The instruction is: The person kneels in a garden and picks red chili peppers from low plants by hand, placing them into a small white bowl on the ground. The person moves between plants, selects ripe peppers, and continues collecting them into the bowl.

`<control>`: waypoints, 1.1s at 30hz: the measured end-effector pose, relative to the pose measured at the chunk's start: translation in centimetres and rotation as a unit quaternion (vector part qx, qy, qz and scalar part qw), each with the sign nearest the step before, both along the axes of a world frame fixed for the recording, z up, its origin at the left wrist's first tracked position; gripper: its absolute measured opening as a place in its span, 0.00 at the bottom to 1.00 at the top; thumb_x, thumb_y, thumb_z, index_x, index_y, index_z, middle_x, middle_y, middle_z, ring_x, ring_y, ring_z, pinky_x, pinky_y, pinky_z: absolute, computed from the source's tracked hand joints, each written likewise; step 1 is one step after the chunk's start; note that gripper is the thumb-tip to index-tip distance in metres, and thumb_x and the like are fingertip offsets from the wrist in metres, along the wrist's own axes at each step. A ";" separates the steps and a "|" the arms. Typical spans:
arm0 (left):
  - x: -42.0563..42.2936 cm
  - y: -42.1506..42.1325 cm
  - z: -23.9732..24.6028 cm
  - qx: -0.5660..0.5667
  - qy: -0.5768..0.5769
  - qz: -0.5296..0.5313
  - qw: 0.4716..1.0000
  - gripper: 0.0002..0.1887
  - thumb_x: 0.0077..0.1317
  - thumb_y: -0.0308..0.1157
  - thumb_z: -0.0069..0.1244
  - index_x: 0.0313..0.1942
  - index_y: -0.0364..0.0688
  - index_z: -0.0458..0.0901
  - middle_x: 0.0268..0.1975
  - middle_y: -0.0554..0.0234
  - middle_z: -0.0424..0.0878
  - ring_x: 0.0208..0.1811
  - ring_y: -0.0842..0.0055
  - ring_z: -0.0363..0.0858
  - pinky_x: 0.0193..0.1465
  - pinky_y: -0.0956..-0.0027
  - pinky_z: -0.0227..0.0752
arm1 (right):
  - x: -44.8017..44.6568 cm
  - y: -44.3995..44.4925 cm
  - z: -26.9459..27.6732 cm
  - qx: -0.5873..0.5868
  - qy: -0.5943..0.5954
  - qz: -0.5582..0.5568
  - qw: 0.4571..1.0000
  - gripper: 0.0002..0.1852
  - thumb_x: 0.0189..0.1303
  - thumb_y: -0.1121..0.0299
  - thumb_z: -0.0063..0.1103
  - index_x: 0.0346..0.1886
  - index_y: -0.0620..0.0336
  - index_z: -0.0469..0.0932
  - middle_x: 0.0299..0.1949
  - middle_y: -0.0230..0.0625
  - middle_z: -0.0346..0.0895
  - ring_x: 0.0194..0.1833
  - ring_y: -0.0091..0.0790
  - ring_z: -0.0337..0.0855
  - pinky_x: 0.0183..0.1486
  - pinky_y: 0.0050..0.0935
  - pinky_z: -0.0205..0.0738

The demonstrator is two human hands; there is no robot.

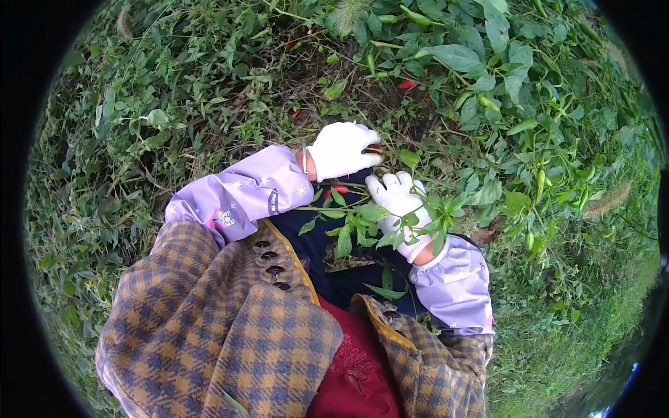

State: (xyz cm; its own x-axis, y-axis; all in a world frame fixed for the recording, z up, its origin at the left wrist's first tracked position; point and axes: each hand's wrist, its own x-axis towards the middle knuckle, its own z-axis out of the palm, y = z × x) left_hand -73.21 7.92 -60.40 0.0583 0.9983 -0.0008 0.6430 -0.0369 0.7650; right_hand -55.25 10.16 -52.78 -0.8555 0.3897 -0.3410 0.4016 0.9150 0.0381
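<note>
My left hand [346, 150], in a white knit glove, is bent with its fingers pointing right, and red chili peppers [375, 149] show between its fingertips. My right hand [400, 206], also in a white glove, lies just below and to the right of it, fingers curled at a thin stem; its grip is partly hidden. A leafy pepper branch [366, 213] stretches across my lap and over the back of the right hand. Another red chili pepper [338, 189] hangs on stems below the left hand. Both wrists come out of purple oversleeves.
Pepper plants with green chili peppers [488, 103] stand at the upper right. A red chili pepper [406, 84] lies low among weeds and dry stalks ahead. Dense weeds [104, 157] cover the left side. A checked coat [209, 313] hangs open below my arms.
</note>
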 end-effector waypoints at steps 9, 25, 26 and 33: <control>1.2 1.3 0.6 0.022 -0.161 -0.096 0.982 0.15 0.60 0.42 0.54 0.35 0.38 0.84 0.29 0.56 0.82 0.31 0.66 0.80 0.36 0.63 0.72 | 0.2 -0.3 0.2 0.004 0.023 -0.007 1.000 0.21 0.52 0.63 0.60 0.52 0.52 0.75 0.40 0.36 0.73 0.46 0.40 0.74 0.44 0.41 0.72; -6.0 -2.2 0.8 -0.159 -0.658 0.042 0.734 0.15 0.69 0.44 0.49 0.41 0.38 0.75 0.23 0.76 0.70 0.16 0.90 0.59 0.18 0.81 0.51 | -1.0 1.7 2.1 -0.203 0.243 -0.009 0.948 0.33 0.51 0.58 0.68 0.61 0.57 0.69 0.34 0.36 0.78 0.36 0.41 0.79 0.40 0.37 0.71; -5.6 -2.4 0.6 -0.155 -0.659 0.034 0.735 0.16 0.69 0.44 0.50 0.41 0.38 0.76 0.24 0.76 0.70 0.17 0.90 0.60 0.19 0.82 0.52 | -0.8 1.7 1.8 -0.216 0.263 -0.031 0.940 0.32 0.52 0.58 0.68 0.60 0.56 0.70 0.33 0.36 0.78 0.34 0.41 0.79 0.38 0.37 0.71; -1.6 0.8 0.5 -0.134 -0.801 0.090 0.576 0.12 0.72 0.40 0.44 0.41 0.41 0.76 0.39 0.61 0.81 0.45 0.68 0.80 0.47 0.61 0.76 | -0.5 1.0 0.5 -0.086 0.136 0.016 0.987 0.24 0.50 0.65 0.60 0.54 0.53 0.73 0.36 0.35 0.72 0.40 0.40 0.75 0.42 0.37 0.66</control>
